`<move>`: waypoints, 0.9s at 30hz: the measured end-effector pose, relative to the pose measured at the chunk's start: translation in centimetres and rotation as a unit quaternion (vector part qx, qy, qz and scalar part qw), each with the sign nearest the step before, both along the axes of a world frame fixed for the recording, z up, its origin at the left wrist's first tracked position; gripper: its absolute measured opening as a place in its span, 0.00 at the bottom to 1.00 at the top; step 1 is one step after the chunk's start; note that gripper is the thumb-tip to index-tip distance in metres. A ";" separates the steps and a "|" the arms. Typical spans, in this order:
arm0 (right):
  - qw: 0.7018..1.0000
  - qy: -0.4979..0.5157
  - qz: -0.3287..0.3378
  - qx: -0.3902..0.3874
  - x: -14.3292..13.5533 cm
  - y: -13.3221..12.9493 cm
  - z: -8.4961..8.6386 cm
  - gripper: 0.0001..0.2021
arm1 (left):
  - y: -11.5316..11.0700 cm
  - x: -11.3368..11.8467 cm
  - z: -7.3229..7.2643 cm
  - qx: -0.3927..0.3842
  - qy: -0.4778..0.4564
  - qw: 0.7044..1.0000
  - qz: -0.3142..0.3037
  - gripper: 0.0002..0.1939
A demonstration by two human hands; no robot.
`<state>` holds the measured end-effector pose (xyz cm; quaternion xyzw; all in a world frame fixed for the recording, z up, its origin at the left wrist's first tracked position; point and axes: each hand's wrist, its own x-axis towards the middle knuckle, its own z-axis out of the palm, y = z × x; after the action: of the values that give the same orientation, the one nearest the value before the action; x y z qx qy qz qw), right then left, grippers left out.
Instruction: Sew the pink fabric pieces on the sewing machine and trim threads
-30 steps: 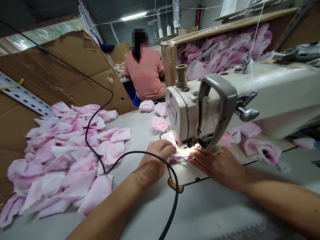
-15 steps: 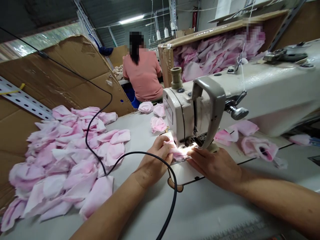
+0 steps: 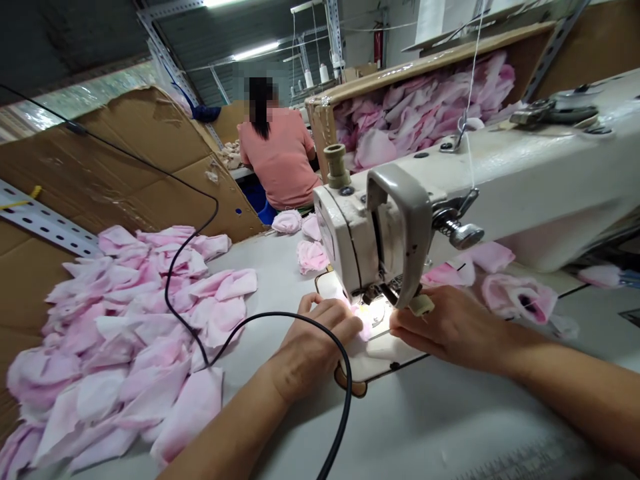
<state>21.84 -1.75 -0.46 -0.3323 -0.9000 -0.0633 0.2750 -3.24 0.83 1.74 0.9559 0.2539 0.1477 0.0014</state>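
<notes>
Three round pink bundles sit on the table by the sewing machine, and they look done to me. A big, messy heap of pink cloth lies on the left side, so I would say there is much more left than done. One small pink piece is on the bright metal plate, near the needle end of the machine, just beside the left hand's fingertips. That piece looks only part way done, but I can't see how much of it is sewn. The left hand has its fingers bent and close together over the cloth's edge; I can't tell if they pinch it. The right hand is on the other side of the needle, with its fingers pressed together and its thumb hidden, so I can't tell if it holds anything. More pink bits lie past the right hand, and I can't tell if those are done. A big box behind the machine holds lots more pink cloth.
</notes>
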 end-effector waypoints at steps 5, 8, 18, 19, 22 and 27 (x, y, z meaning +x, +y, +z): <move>0.998 0.013 0.013 -0.060 0.7 0.5 0.2 0.15 | -0.1 0.1 0.5 0.005 0.048 0.999 -0.010 0.17; 0.996 0.019 0.017 -0.080 0.8 0.6 0.3 0.13 | -0.3 0.4 0.7 0.027 0.065 0.997 0.044 0.11; 0.998 0.027 0.016 -0.059 0.5 0.5 0.9 0.15 | -1.0 0.1 0.4 0.045 0.060 0.997 -0.017 0.05; 0.998 0.020 0.014 -0.058 0.5 0.6 0.7 0.14 | -1.0 0.1 0.2 0.038 0.054 0.998 -0.022 0.06; 0.999 0.000 0.009 -0.053 0.6 0.6 0.3 0.10 | -1.1 -0.1 -0.4 0.027 0.029 0.999 -0.030 0.04; 1.000 -0.013 0.001 0.003 -0.2 0.2 0.3 0.10 | -1.1 0.2 -0.9 0.005 -0.013 0.999 -0.035 0.03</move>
<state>21.65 -1.56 -0.16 -0.3297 -0.9036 -0.0698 0.2645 -3.08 -0.26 0.82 0.9623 0.2194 0.1609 0.0047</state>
